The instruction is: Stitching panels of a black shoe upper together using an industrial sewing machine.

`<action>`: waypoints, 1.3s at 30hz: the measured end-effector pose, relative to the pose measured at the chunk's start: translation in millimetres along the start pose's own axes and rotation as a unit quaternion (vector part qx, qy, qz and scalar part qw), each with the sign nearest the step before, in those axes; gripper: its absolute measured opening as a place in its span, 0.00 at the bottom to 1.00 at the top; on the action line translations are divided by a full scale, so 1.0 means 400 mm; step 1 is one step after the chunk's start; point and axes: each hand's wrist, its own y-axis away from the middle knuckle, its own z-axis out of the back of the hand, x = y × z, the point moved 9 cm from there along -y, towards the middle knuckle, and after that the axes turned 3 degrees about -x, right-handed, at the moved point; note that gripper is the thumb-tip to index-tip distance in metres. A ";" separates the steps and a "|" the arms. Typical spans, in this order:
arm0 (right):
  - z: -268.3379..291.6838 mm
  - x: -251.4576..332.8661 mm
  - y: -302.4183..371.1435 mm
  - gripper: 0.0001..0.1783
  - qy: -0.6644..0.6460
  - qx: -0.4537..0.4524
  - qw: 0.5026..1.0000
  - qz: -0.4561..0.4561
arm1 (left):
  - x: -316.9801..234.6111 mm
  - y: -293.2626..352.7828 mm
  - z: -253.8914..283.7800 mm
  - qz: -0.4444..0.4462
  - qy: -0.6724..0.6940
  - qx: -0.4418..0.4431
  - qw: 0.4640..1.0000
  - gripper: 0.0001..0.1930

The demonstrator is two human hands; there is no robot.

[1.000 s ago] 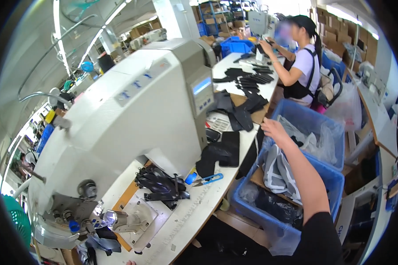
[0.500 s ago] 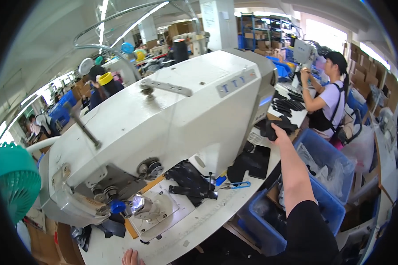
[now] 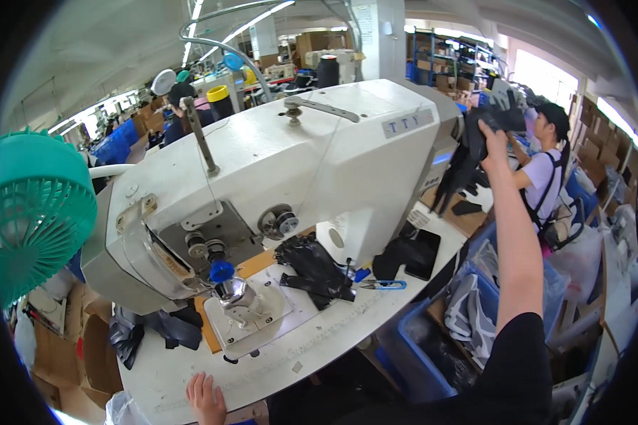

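Observation:
Raised beyond the right end of a white industrial sewing machine (image 3: 319, 149), my right hand (image 3: 496, 145) is closed on a bunch of limp black cut pieces (image 3: 468, 138), which look like fabric or leather. Some of them dangle below the hand. My left hand (image 3: 205, 400) rests on the near edge of the white table (image 3: 290, 375), fingers stretched out, holding nothing. Under the machine arm lies a pile of black pieces (image 3: 308, 265), right of the needle area. More dark pieces (image 3: 174, 326) sit left of the machine bed.
Blue-handled thread snips (image 3: 384, 285) and a dark phone (image 3: 424, 253) lie on the table's right. A green fan (image 3: 39, 205) stands at far left. Blue bins (image 3: 425, 368) sit beside my right arm. A co-worker (image 3: 542, 170) sits at the far right.
My right hand has lifted the black pieces up from the table's far right end. The view has shifted, showing more of my left hand and the fan.

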 end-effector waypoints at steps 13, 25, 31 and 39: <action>-0.013 0.472 0.665 0.17 0.111 0.048 0.988 -0.093 | -0.865 -0.068 -0.321 0.236 0.789 0.489 0.286 0.44; -0.177 0.258 1.108 0.27 0.142 0.247 0.924 -0.256 | -0.508 -0.033 -0.183 0.261 0.796 0.282 0.468 0.49; -0.276 -0.016 1.233 0.24 0.219 0.317 0.908 -0.164 | -0.126 0.042 0.111 0.278 0.631 -0.119 0.715 0.52; -0.351 -0.407 1.395 0.18 0.188 0.366 0.789 -0.457 | 0.035 0.124 -0.045 0.454 0.537 -0.031 0.710 0.53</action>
